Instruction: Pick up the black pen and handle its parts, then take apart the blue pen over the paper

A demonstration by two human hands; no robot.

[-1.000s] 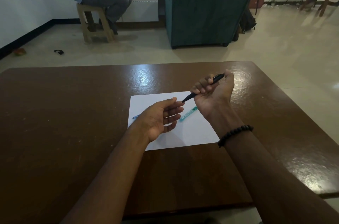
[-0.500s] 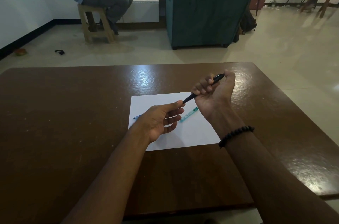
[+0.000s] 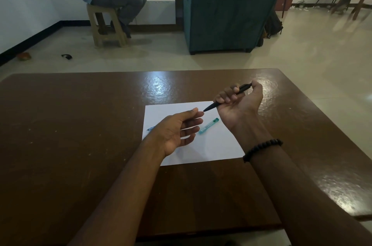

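My right hand (image 3: 239,104) still gripped the black pen (image 3: 226,98); my left hand (image 3: 177,131), fingers relaxed apart, had neared its tip.

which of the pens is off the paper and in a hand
The black pen, gripped in the right hand above the table. The teal pen and the blue pen both lie on the white paper.

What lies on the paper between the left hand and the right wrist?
In the head view, a teal tube lies on the white paper, between the left hand and the wrist of the right hand, which holds a black pen.
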